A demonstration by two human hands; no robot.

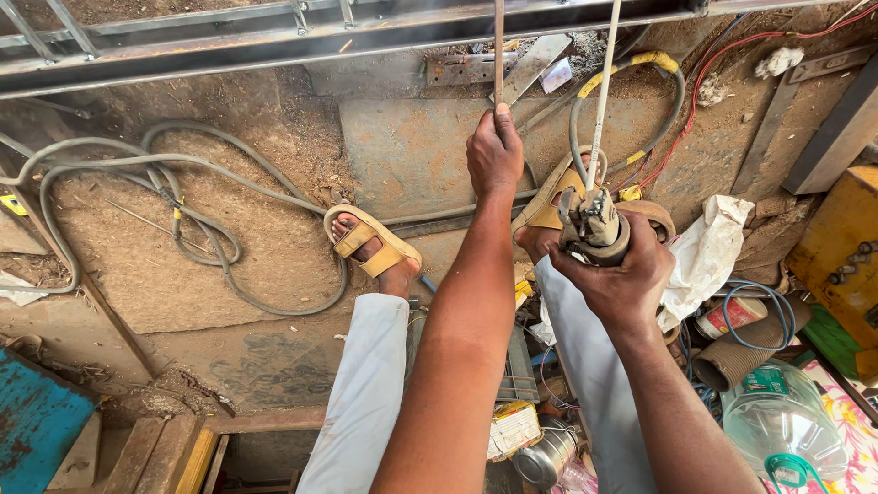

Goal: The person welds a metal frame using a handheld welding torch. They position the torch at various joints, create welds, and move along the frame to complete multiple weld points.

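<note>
Two hands are busy. At 12 o'clock, the left hand [495, 154] has its fingers shut tight around a thin metal rod [498, 50] that stands upright. At 3 o'clock from it, the right hand [625, 282] has its fingers closed around a welding holder [594, 224]. A long welding stick [603, 91] pokes up from the holder toward the steel frame [274, 41] at the top. It looks like the rod is being held in place for joining. Both hands must be steady.
</note>
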